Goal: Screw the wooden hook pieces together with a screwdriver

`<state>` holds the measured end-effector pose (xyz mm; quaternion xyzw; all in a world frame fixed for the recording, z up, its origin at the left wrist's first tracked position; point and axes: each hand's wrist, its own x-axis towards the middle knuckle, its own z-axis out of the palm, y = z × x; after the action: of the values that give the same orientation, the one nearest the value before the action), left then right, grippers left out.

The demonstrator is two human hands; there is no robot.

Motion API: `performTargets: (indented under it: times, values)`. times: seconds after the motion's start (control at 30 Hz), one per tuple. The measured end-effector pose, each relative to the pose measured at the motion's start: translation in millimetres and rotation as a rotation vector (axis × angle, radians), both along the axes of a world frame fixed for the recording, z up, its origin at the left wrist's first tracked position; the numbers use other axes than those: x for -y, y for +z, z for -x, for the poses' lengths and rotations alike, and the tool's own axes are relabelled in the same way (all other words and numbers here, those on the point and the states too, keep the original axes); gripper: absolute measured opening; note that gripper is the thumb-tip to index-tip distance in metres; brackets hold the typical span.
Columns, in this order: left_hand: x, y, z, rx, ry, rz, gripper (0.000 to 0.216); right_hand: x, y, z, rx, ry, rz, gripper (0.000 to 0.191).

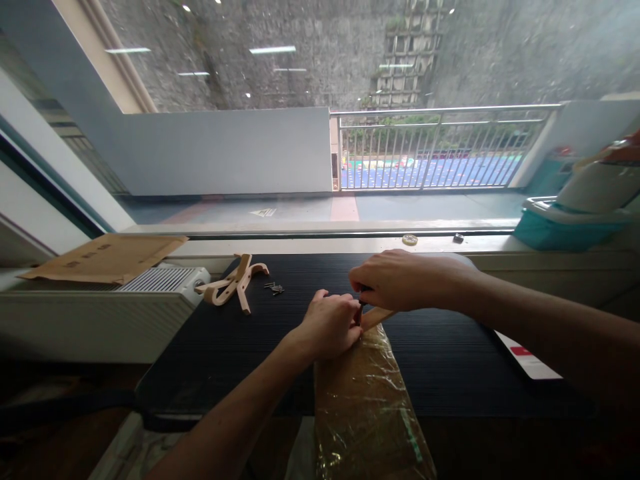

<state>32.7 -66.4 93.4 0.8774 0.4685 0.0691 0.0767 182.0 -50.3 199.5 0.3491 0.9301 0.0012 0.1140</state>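
My right hand [407, 279] is closed around a small dark tool pointing down; its exact kind is hidden by the fingers. Below it, my left hand [330, 325] is closed at the near end of a pale wooden piece [377, 319], its fingertips close to the tool's lower part. The wooden piece lies on the far end of a long cardboard package [360, 400] wrapped in shiny clear tape. To the left on the black table [215, 360] are curved wooden parts with holes [235, 287] and several small screws [274, 289].
A brown paper envelope [110, 257] rests on the white radiator [100, 320] at left. On the windowsill [350, 245] sit a tape roll [409, 239] and a small dark object [459, 238]. A teal bin [555, 227] and a white-and-red sheet [527, 357] are at right.
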Motion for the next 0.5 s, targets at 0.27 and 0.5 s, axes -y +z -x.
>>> performTargets:
  times: [0.27, 0.5]
  values:
    - [0.6, -0.6, -0.1, 0.003, 0.018, -0.001, 0.016, 2.3, 8.8, 6.6, -0.018, 0.073, 0.044, 0.015]
    - [-0.9, -2.7, -0.2, 0.016, 0.001, 0.0, 0.016, -0.2, 4.3, 2.1, -0.011, -0.013, 0.03, 0.018]
